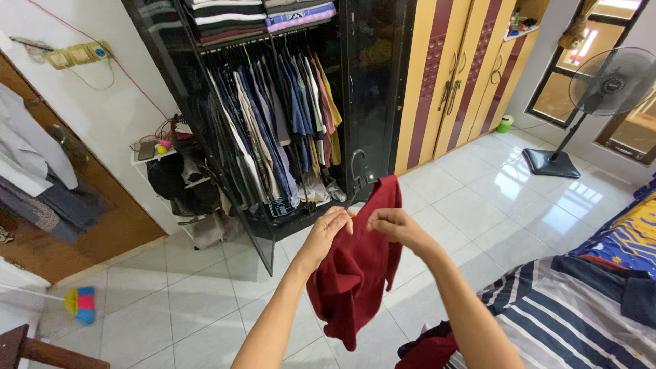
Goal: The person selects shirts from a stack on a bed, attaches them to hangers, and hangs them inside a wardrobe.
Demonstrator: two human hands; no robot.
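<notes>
White floor tiles (205, 301) and an open black wardrobe (273, 123) of hanging clothes frame my view. A dark red shirt (355, 266) already drapes from a black hanger (358, 171) — collar seemingly still unsettled, rail not yet reached. My left hand (329, 229) and right hand (393, 225), both arms raised forward, pinch the shirt's top edge — fingers closed on cloth.

- 1 view: head camera, worn, angled down and forward.
- Close on both hands; open wardrobe (273, 116) and tiled floor (478, 225) beyond.
</notes>
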